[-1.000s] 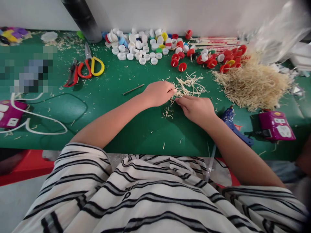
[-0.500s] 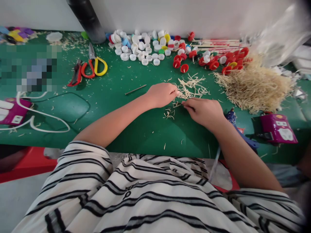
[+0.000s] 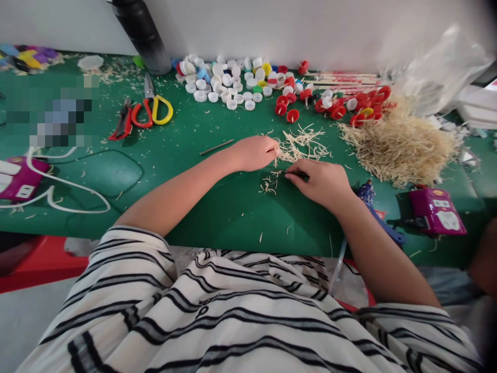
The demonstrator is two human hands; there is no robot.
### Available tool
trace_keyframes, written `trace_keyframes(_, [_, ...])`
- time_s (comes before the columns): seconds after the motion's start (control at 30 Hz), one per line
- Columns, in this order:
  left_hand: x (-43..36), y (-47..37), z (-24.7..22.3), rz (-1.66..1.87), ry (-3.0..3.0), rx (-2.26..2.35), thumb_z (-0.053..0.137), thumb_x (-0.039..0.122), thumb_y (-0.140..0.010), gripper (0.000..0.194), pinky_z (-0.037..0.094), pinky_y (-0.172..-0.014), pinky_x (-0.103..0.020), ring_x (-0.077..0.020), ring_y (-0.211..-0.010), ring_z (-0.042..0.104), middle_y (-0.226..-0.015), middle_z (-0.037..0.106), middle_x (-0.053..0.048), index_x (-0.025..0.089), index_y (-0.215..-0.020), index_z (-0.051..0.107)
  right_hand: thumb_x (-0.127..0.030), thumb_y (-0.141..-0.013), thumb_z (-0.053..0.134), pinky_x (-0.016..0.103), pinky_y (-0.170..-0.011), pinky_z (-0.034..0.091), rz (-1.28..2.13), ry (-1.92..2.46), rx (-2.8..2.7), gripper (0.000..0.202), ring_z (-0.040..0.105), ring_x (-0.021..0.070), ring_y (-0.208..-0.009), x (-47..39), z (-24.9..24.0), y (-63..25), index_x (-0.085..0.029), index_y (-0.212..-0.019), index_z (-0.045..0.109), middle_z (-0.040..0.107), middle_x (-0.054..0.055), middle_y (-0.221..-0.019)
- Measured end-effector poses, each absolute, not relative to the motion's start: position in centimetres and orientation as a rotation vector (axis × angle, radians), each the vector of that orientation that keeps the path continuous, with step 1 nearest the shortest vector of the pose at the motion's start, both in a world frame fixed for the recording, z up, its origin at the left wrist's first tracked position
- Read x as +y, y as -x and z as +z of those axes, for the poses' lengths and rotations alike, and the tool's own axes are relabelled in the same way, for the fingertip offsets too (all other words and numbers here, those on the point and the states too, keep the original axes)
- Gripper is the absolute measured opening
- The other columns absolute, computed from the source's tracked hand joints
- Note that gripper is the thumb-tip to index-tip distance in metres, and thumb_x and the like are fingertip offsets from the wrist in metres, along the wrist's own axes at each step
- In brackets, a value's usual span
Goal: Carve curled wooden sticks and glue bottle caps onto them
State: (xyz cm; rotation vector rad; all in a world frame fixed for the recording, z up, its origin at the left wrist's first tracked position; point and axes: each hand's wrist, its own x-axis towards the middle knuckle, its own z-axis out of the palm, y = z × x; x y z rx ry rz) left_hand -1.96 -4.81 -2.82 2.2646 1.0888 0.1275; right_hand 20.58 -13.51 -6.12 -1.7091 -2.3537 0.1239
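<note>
My left hand [image 3: 256, 153] is closed in a pinch beside the small heap of pale, straw-like strands [image 3: 305, 145]. A bit of pale strand shows at its fingertips. Just to the right and nearer to me, my right hand [image 3: 322, 181] is also closed, thumb against finger. Something thin and dark shows between those fingers, too small to name. Short pale clippings [image 3: 268, 184] lie on the green tabletop [image 3: 217, 212] below the two hands. A thin metal rod [image 3: 216, 147] rests behind my left forearm.
Bottle caps [image 3: 225, 83] and red caps on sticks [image 3: 334, 106] line the back. A large strand pile [image 3: 404, 145] lies right, near a blue glue gun [image 3: 375, 207] and purple box [image 3: 437, 211]. Scissors [image 3: 151, 106], red-handled pliers [image 3: 123, 122] and a black bottle [image 3: 145, 36] stand left.
The right hand has shifted slightly left and toward me, over the clippings. The left hand has moved a little left, still pinched. The camera view has shifted slightly.
</note>
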Motion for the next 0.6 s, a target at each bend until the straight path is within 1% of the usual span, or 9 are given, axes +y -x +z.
trace_keyframes(0.13, [-4.97,2.09,-2.41,0.073,-2.292,1.085,0.044,0.03,-0.111,0.037,0.029,-0.065,-0.038,-0.0174,-0.064,0.045,-0.073,0.053,-0.002,0.024,-0.074,0.039,-0.05,-0.102,0.065,0.031,-0.062,0.028,0.075,1.757,-2.353,0.028,0.07,0.0209,-0.079,-13.51,-6.06,-20.34,-0.026,-0.094,0.078,0.083,0.003,-0.09])
trace_keyframes(0.27, [-4.9,2.27,-2.32,0.051,-2.31,1.088,0.044,0.03,-0.11,0.034,0.031,-0.066,-0.037,-0.018,-0.066,0.047,-0.075,0.058,-0.004,0.024,-0.077,0.045,-0.065,-0.102,0.063,0.031,-0.062,0.024,0.037,1.814,-2.332,0.046,0.063,0.0195,-0.069,-13.58,-6.18,-20.23,-0.025,-0.082,0.074,0.077,0.002,-0.075])
trace_keyframes(0.4, [-4.59,2.34,-2.49,0.036,-2.337,1.11,0.045,0.03,-0.108,0.031,0.03,-0.066,-0.037,-0.0183,-0.067,0.048,-0.076,0.061,-0.005,0.023,-0.078,0.048,-0.078,-0.099,0.06,0.032,-0.063,0.02,0.007,1.875,-2.304,0.06,0.057,0.0187,-0.065,-13.57,-6.27,-20.15,-0.024,-0.072,0.069,0.071,0.003,-0.067])
trace_keyframes(0.47, [-4.45,2.39,-2.54,0.026,-2.34,1.121,0.045,0.031,-0.108,0.031,0.03,-0.065,-0.037,-0.019,-0.068,0.05,-0.078,0.062,-0.006,0.023,-0.079,0.05,-0.079,-0.097,0.06,0.032,-0.063,0.02,0.012,1.903,-2.303,0.061,0.055,0.0186,-0.064,-13.52,-6.26,-20.11,-0.024,-0.071,0.067,0.069,0.003,-0.064])
trace_keyframes(0.6, [-4.49,2.54,-2.15,-0.001,-2.33,1.122,0.045,0.033,-0.108,0.029,0.031,-0.065,-0.038,-0.0199,-0.069,0.052,-0.08,0.065,-0.007,0.023,-0.082,0.055,-0.077,-0.096,0.062,0.032,-0.062,0.021,0.063,1.909,-2.312,0.058,0.055,0.0189,-0.064,-13.45,-6.2,-20.12,-0.024,-0.072,0.065,0.068,0.002,-0.065])
